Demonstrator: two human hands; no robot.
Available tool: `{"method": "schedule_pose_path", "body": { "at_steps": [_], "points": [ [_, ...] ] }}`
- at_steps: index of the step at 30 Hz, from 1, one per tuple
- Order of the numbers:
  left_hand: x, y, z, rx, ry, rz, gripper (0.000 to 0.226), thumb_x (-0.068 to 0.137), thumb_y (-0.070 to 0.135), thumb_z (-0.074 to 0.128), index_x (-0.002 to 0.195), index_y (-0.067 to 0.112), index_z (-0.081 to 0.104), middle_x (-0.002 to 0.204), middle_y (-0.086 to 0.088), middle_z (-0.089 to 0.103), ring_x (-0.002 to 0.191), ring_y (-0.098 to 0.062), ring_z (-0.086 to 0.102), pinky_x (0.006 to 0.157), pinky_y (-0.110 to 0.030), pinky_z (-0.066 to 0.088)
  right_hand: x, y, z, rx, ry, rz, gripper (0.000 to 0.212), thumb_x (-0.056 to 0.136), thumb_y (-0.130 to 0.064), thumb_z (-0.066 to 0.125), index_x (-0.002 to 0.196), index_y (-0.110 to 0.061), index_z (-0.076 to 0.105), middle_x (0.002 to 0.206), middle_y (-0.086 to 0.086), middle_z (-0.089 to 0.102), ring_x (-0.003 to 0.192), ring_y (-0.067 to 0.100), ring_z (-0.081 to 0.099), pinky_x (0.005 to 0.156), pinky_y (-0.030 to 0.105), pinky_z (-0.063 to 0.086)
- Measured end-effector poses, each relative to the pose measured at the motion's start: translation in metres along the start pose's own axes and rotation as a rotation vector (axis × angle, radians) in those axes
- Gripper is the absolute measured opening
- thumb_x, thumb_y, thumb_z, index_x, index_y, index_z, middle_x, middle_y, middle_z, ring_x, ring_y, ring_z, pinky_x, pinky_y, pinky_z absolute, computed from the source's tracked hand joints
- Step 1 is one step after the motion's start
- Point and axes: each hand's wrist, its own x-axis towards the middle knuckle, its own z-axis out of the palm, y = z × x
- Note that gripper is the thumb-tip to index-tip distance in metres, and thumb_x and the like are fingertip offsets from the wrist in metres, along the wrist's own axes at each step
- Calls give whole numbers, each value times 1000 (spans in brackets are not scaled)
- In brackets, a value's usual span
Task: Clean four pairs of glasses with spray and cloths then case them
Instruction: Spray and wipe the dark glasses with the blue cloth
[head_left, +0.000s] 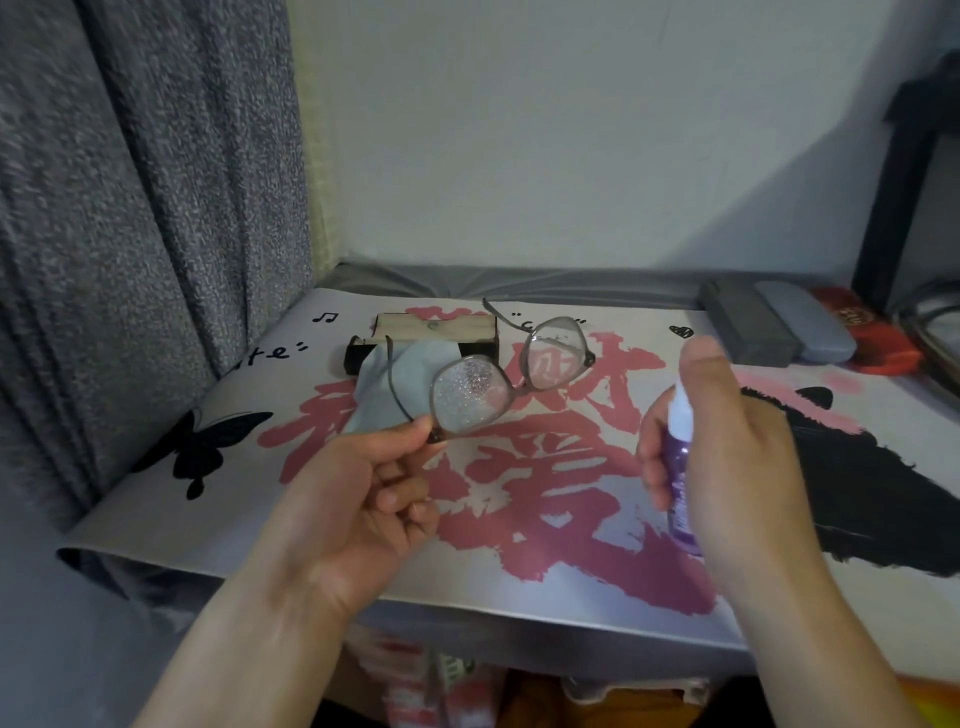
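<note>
The left hand (358, 488) pinches a pair of grey-framed glasses (509, 371) at the hinge corner, holding them above the table mat (519, 493) with temples unfolded; the nearer lens is beaded with fine droplets, the farther lens looks mostly clear. The right hand (722, 447) is curled round a small purple spray bottle (680, 467), thumb raised over its white nozzle; its label is too blurred to read. The smooth mat carries large pink brush-stroke characters, a black butterfly, music notes and the handwritten letters "te". On it lie a pale blue cloth (379, 389) before a dark open case (431, 338) and, at far right, three closed cases side by side: dark grey (745, 330), blue-grey (810, 327) and red (867, 332), the last with illegible gold lettering.
</note>
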Motion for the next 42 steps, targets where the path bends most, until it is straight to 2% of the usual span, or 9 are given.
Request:
{"method": "schedule_pose_path", "body": {
  "at_steps": [12,16,18,20,23,28,33,38,42],
  "points": [
    [1,-1,0,28,0,12,18,73,10,68,90,14,62,62,6,58,39,-4,25,45,-18,30,0,4,-16,-24,37,12,62,102,-42,35,57,-4,54,56,25,52,44,19,45,56,39,45],
    [0,-2,-2,31,3,21,20,73,11,68,92,13,63,63,5,59,39,-4,25,45,-19,31,9,5,-24,74,91,77,72,102,-57,29,57,-9,56,58,23,54,51,24,48,59,38,44],
    [-1,-1,-4,34,0,60,12,73,11,69,84,13,65,68,4,58,40,-4,27,46,-19,32,31,9,-32,132,111,130,63,102,-60,33,69,-14,60,64,15,57,61,26,55,67,38,47],
    [-2,1,-7,63,1,140,3,73,12,69,75,14,68,67,3,56,43,-5,35,54,-22,35,59,15,-39,180,132,158,25,102,-40,51,104,-20,66,85,4,65,87,27,66,80,42,54],
    [1,2,-10,166,27,278,15,68,17,70,82,12,70,68,3,62,61,-10,54,68,-26,37,110,24,-45,9,67,71,27,98,-13,61,124,-21,58,110,4,63,102,22,63,90,38,52],
    [6,-3,-22,459,186,517,15,83,9,76,87,23,80,80,5,77,83,-16,68,81,-29,46,189,37,-35,-248,177,-103,11,90,-18,68,97,-20,59,94,5,64,88,28,63,83,41,50],
    [8,-13,-24,578,128,597,15,86,2,73,89,17,75,71,14,75,64,11,65,59,-1,43,223,63,-20,-507,252,-122,18,95,-24,66,104,-10,58,93,10,67,84,30,64,73,35,48],
    [15,-15,-32,541,130,615,16,86,3,73,90,18,75,74,14,76,64,10,65,59,-1,44,234,77,-19,-526,337,-128,25,94,-28,67,108,-10,58,98,13,69,85,33,67,74,43,58],
    [18,-15,-35,521,113,623,16,86,3,74,90,18,76,76,11,77,66,9,66,60,-3,45,233,75,-23,-614,353,-86,35,93,-33,69,115,-7,60,108,16,68,98,36,64,78,40,51]
  ]
}}
